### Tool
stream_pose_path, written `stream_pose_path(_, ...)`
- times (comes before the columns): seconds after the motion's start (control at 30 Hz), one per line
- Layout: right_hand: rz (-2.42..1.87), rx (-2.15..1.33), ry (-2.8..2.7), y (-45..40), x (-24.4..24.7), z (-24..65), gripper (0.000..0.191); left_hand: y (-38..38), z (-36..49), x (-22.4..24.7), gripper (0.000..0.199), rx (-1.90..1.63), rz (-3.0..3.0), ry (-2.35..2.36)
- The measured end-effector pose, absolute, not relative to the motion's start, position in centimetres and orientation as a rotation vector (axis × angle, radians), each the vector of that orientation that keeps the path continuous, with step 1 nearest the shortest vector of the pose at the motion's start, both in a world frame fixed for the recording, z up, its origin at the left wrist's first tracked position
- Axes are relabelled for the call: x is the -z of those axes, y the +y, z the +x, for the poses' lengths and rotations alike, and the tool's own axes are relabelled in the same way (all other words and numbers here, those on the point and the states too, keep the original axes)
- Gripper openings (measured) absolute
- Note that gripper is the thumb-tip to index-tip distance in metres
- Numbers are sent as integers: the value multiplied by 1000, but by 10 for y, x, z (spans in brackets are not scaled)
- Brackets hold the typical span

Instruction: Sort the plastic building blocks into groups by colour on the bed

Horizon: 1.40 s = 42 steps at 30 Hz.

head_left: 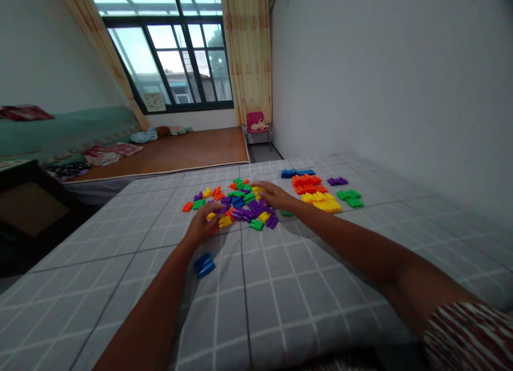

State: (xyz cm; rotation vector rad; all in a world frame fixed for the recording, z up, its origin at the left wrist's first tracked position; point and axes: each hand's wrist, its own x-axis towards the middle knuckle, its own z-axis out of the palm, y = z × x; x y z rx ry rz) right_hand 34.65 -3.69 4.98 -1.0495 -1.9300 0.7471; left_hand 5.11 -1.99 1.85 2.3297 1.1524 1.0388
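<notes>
Colourful plastic building blocks lie in a loose pile on the checked cloth, and both my hands are at its edges. My left hand (201, 221) is at the near left side, fingers and thumb apart around a yellow block (211, 216); I cannot tell whether it touches it. Another yellow block (225, 221) lies just right of the thumb. On the right side of the pile, my right hand (276, 195) reaches in with fingers stretched over a yellow block (257, 191). Purple blocks (242, 214) and a green block (256, 224) lie between the hands.
Blocks grouped by colour lie to the right: blue (297, 173), orange (308, 184), yellow (321, 202), purple (337, 181) and green (350, 198). A single blue block (204, 265) lies near my left forearm. Beyond the cloth (280, 291) stand a brown platform (192, 146) and a pink chair (255, 120).
</notes>
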Motion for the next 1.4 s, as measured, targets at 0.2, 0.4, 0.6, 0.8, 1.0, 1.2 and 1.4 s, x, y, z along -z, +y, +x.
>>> stream_pose_path(0.2,-1342,-916,-1663,-52,-79,458,41,-15,50,-5,35,-1054,2379,1202)
stream_pose_path(0.4,-1635,-832,-1604,-95,-92,555,40,-14,50,2,34,-977,2433,1205)
stream_pose_path(0.6,-1809,-903,-1626,-117,-72,580,46,-17,48,1,33,-948,2450,1224)
stream_pose_path(0.8,-1736,-877,-1632,-114,-61,573,42,-17,46,2,31,-957,2445,1251)
stream_pose_path(1.0,-1659,-535,-1921,-97,-48,518,30,-18,49,1,30,-938,2476,1239)
stream_pose_path(1.2,-1822,-255,-2048,-90,-38,494,22,-21,51,-3,28,-945,2476,1214)
stream_pose_path(1.4,-1827,16,-2102,-100,-44,493,22,-21,52,-4,29,-934,2515,1212)
